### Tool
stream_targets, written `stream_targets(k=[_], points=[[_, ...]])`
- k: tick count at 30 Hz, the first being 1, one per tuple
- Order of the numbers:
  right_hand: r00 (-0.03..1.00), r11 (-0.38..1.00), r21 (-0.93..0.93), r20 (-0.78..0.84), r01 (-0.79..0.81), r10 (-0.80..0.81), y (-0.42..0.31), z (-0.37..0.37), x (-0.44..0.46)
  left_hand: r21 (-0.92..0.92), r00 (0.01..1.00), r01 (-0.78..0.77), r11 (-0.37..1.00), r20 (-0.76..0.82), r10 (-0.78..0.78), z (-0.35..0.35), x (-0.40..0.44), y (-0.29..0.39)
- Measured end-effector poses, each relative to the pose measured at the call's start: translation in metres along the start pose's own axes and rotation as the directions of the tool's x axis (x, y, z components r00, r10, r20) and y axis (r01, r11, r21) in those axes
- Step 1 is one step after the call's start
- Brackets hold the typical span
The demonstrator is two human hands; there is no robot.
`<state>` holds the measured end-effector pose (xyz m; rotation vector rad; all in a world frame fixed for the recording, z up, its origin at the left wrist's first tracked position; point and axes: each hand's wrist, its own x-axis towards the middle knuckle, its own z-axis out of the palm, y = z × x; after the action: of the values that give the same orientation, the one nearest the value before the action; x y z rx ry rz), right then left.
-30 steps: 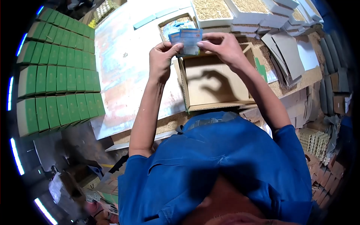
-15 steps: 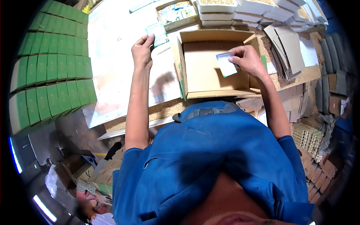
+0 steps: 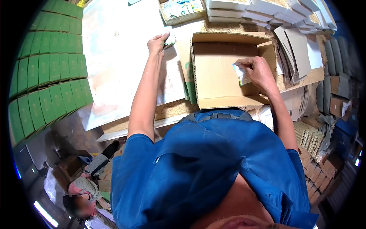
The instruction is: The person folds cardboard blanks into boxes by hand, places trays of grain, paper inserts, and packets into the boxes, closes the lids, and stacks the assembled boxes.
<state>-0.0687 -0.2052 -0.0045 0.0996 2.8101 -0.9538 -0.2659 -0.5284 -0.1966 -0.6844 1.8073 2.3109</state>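
My left hand point(image 3: 157, 43) is closed on a small printed card point(image 3: 170, 39), white with green, over the white tabletop. Most of that card is hidden by the fingers or washed out by glare. In my right hand point(image 3: 260, 71) is another printed card point(image 3: 242, 74), white with a blue edge, pinched between thumb and fingers. It hangs tilted inside the outline of an open cardboard box point(image 3: 228, 102), above the bare bottom. A green-printed flap point(image 3: 187, 72) of the box spreads out on its left side.
A shallow tray point(image 3: 185, 19) of similar cards stands at the back. White foam trays point(image 3: 227, 13) are stacked behind the box, and cardboard sheets point(image 3: 291, 51) lean to its right. Stacked green boxes point(image 3: 49, 68) line the left. Another person point(image 3: 85, 191) is at the lower left.
My left hand has moved slightly right, its card now turned more edge-on. My right hand has shifted slightly right and down with its card. The view has shifted a little.
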Motion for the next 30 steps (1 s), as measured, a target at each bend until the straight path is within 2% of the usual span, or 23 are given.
stream_targets(k=[4, 6, 12, 14, 15, 16, 19, 20, 22, 23, 25, 27, 30], points=[[0.992, 0.993, -0.026, 0.050, -0.118, 0.119, -0.018, -0.008, 0.003, 0.059, 1.000, -0.023, 0.998, -0.006, 0.023, 0.014, 0.019, 0.014], [0.981, 0.982, -0.066, 0.062, -0.177, 0.181, -0.020, -0.010, 0.003, 0.217, 0.995, -0.101, 0.971, 0.013, 0.100, 0.022, 0.024, 0.024], [0.981, 0.980, -0.057, -0.049, -0.193, 0.190, -0.018, -0.010, 0.006, 0.193, 0.978, -0.201, 0.960, 0.086, 0.188, 0.050, 0.077, 0.043], [0.981, 0.980, -0.066, -0.066, -0.187, 0.183, -0.022, -0.011, 0.008, 0.310, 0.977, -0.211, 0.927, 0.053, 0.205, 0.059, 0.107, 0.042], [0.978, 0.981, -0.040, -0.088, -0.192, 0.188, -0.022, -0.011, 0.008, 0.432, 0.967, -0.244, 0.868, 0.046, 0.249, 0.063, 0.115, 0.047], [0.975, 0.980, -0.014, -0.108, -0.196, 0.193, -0.021, -0.011, 0.009, 0.429, 0.966, -0.249, 0.868, 0.051, 0.252, 0.068, 0.122, 0.049], [0.976, 0.984, 0.011, -0.130, -0.177, 0.177, -0.021, -0.011, 0.010, 0.591, 0.961, -0.204, 0.780, -0.028, 0.273, 0.080, 0.130, 0.058], [0.974, 0.983, 0.024, -0.133, -0.183, 0.185, -0.021, -0.011, 0.010, 0.591, 0.961, -0.205, 0.780, -0.029, 0.274, 0.081, 0.141, 0.054], [0.973, 0.984, 0.045, -0.148, -0.172, 0.177, -0.021, -0.010, 0.011, 0.605, 0.916, -0.297, 0.739, -0.039, 0.400, 0.080, 0.167, 0.044], [0.971, 0.982, 0.068, -0.155, -0.176, 0.185, -0.021, -0.011, 0.011, 0.655, 0.923, -0.267, 0.706, -0.037, 0.383, 0.078, 0.176, 0.043], [0.967, 0.978, 0.096, -0.163, -0.184, 0.198, -0.021, -0.012, 0.012, 0.631, 0.921, -0.280, 0.724, -0.037, 0.388, 0.075, 0.178, 0.043], [0.973, 0.990, 0.012, -0.184, -0.141, 0.140, -0.022, -0.015, 0.014, 0.640, 0.915, -0.294, 0.710, -0.025, 0.402, 0.073, 0.180, 0.048], [0.975, 0.988, 0.016, -0.158, -0.155, 0.155, -0.024, -0.018, 0.014, 0.651, 0.909, -0.261, 0.713, -0.083, 0.409, 0.071, 0.173, 0.058]])
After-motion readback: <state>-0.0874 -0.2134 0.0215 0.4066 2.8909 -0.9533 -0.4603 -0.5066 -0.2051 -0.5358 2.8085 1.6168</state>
